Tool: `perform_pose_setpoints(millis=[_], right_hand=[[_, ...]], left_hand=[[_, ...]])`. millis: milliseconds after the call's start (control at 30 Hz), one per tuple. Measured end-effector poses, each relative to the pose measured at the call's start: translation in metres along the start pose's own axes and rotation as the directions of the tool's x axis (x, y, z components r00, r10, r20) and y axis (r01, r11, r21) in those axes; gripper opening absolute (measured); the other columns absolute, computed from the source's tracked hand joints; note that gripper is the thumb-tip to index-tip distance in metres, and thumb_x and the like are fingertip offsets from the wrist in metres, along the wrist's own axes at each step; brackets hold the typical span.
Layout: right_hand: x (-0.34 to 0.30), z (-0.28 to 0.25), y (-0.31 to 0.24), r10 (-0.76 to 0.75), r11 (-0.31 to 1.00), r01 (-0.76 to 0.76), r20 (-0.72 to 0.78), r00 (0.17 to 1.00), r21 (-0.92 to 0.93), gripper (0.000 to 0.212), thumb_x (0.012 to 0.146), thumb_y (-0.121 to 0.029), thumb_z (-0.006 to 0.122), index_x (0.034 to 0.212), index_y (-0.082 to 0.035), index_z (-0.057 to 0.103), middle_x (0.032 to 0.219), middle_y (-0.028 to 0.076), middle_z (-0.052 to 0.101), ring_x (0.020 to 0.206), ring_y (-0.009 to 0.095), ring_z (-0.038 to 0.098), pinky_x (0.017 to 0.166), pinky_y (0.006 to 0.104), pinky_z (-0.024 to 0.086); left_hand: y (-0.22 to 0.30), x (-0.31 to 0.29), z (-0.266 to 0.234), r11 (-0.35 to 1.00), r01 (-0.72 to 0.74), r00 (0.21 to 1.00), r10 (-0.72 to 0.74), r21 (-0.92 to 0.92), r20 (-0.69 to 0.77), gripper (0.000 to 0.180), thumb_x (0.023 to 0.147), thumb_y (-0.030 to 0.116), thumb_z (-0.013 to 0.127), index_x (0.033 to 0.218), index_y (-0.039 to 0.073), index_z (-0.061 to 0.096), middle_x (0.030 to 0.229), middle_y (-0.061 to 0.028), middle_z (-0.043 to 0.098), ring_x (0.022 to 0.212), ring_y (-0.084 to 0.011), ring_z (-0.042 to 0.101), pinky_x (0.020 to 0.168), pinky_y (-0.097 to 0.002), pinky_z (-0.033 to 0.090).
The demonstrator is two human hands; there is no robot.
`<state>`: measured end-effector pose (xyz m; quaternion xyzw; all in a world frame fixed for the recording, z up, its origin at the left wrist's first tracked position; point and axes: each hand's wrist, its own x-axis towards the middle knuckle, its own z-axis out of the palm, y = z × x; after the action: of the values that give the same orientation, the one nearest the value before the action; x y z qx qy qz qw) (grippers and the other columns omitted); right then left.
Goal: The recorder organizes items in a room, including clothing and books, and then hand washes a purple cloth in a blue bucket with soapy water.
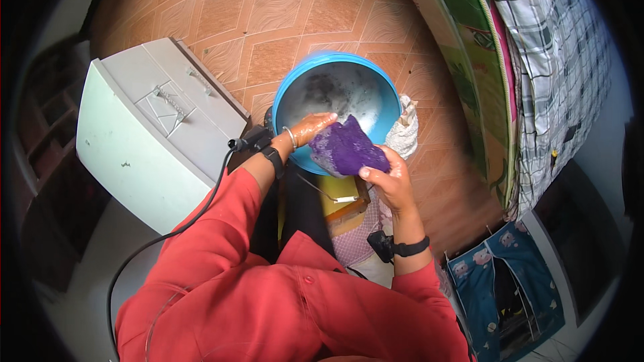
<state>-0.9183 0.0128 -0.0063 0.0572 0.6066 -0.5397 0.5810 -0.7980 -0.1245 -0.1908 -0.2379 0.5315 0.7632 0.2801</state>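
A wet purple cloth point(349, 147), whitish with suds along its left side, is stretched between my hands over a blue bucket point(388, 102). My right hand point(394, 177) grips its right end, thumb on top and fingers beneath. At the cloth's left edge is my left hand point(310, 127), wet, with its visible fingers fairly straight and pressed together against the cloth; its thumb is hidden. Inside the bucket, foamy greyish water point(335, 90) shows behind the cloth. A wire handle with a white grip point(345, 199) hangs down on the bucket's near side.
A pale cloth point(404, 127) hangs at the bucket's right rim. To the left stands a whitish cabinet point(147, 141) with metal handles. Right of me are a bed edge with checked fabric point(543, 60) and a blue-green patterned cover point(479, 271). A black cable point(168, 236) runs along my left arm.
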Motion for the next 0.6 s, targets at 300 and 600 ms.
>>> perform_pose_setpoints(millis=[300, 600], right_hand=[[0.026, -0.011, 0.024, -0.415, 0.899, 0.323, -0.338, 0.845, -0.296, 0.024, 0.068, -0.001, 0.062, 0.088, -0.002, 0.050, 0.077, -0.001, 0.053, 0.068, 0.006, 0.048, 0.063, 0.0205, 0.041], [0.054, 0.024, 0.082, -0.479, -0.024, 0.173, 0.163, 0.863, -0.985, 0.016, 0.071, -0.003, 0.047, 0.086, 0.002, 0.047, 0.101, 0.024, 0.047, 0.098, 0.036, 0.047, 0.080, 0.0394, 0.041]], left_hand=[[0.017, -0.019, 0.012, 0.724, 0.308, 0.941, -0.329, -0.618, 0.084, 0.061, 0.080, 0.060, 0.031, 0.095, 0.005, 0.054, 0.079, -0.0079, 0.058, 0.068, -0.0154, 0.055, 0.069, -0.0336, 0.046], [0.040, -0.031, 0.055, 0.355, 0.247, 0.966, -0.168, -0.902, 0.198, 0.041, 0.077, 0.046, 0.053, 0.097, 0.010, 0.053, 0.097, -0.0083, 0.056, 0.092, -0.0193, 0.053, 0.079, -0.0328, 0.045]])
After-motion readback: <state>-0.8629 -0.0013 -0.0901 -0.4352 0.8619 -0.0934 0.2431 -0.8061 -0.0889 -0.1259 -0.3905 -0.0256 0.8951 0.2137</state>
